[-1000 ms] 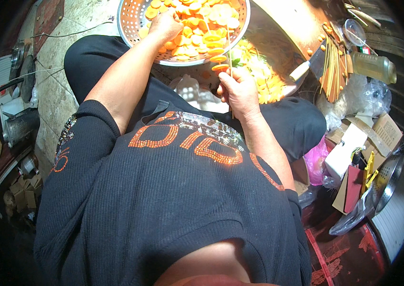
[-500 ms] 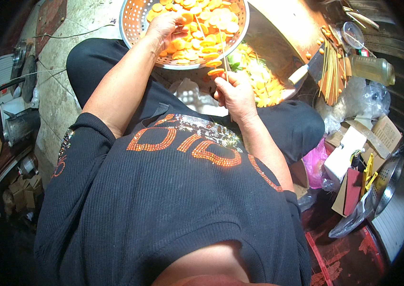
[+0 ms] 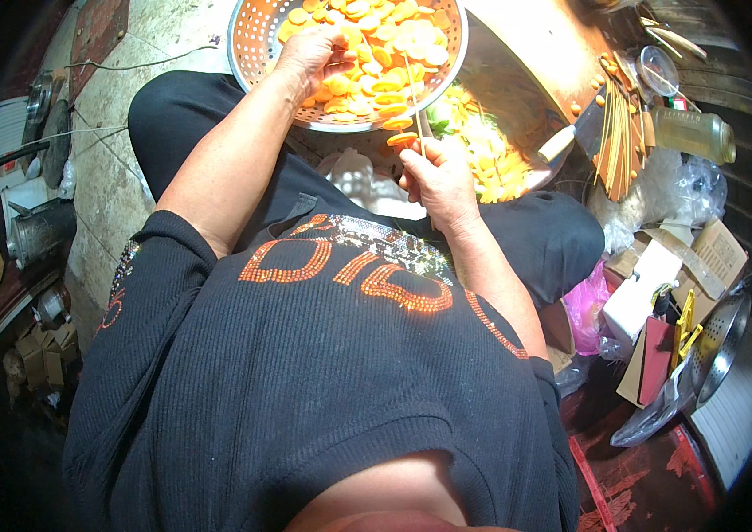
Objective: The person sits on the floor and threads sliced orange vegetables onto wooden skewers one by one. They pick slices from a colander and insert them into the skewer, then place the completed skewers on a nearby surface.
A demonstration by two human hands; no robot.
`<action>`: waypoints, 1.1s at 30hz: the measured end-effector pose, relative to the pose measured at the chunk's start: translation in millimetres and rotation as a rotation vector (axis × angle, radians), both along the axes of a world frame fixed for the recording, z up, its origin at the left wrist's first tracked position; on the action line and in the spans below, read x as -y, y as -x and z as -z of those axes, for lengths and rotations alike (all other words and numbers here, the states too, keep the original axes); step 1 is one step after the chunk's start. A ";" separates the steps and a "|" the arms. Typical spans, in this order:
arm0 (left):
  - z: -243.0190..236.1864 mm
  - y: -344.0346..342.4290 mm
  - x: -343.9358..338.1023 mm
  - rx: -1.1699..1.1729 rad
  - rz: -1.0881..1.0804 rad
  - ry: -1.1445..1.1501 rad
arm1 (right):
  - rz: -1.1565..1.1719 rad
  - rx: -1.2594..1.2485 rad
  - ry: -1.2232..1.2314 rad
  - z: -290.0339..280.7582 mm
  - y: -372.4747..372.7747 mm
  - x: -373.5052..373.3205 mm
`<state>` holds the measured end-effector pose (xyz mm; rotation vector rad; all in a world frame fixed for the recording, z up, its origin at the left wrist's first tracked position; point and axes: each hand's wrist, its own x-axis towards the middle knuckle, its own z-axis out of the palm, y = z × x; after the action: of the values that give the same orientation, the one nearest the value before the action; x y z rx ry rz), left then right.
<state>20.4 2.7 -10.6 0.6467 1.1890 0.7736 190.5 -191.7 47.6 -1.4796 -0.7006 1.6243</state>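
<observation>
A perforated metal colander (image 3: pixel 252 53) with an orange outside holds many carrot slices (image 3: pixel 376 27) at the top of the view. My left hand (image 3: pixel 309 62) is inside it, its fingers curled on a carrot slice. My right hand (image 3: pixel 436 182) is closed on thin wooden skewers (image 3: pixel 420 121), upright just below the colander's right side, with several carrot slices (image 3: pixel 401 138) threaded along them. A pile of sliced orange and green vegetables (image 3: pixel 496 151) lies beside my right hand, partly in bright sunlight.
A knife with a pale handle (image 3: pixel 556 144), loose skewers (image 3: pixel 615 146), a jar (image 3: pixel 695 133), plastic bags (image 3: pixel 700 186), cardboard (image 3: pixel 717 253) and another metal colander (image 3: pixel 724 341) are at the right. A metal pot (image 3: pixel 39 228) and cables (image 3: pixel 105 64) are at the left, and my knees frame the work.
The colander has shifted slightly right in view. My left hand has moved a little within it, its fingers curling over the slices; my right hand has dropped slightly with the skewers.
</observation>
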 end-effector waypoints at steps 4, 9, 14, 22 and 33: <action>3.6 -1.2 0.1 -0.003 0.011 -0.015 | -0.021 0.028 0.018 -0.9 0.3 -0.9; 2.7 -3.6 0.3 -0.034 0.027 -0.054 | -0.030 0.018 0.023 0.6 0.5 -1.7; 8.3 -2.6 -0.9 -0.050 0.026 -0.072 | -0.040 0.017 0.022 2.6 0.5 -1.8; 1.6 -4.9 1.8 -0.046 0.009 -0.057 | -0.041 0.023 0.030 2.6 0.8 -1.3; 5.8 -5.8 2.4 -0.078 0.043 -0.109 | -0.062 0.056 0.043 3.1 3.0 -1.8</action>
<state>26.2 0.4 -16.5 0.7966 1.2059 0.7868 187.5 -189.9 44.5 -1.5525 -0.7542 1.6595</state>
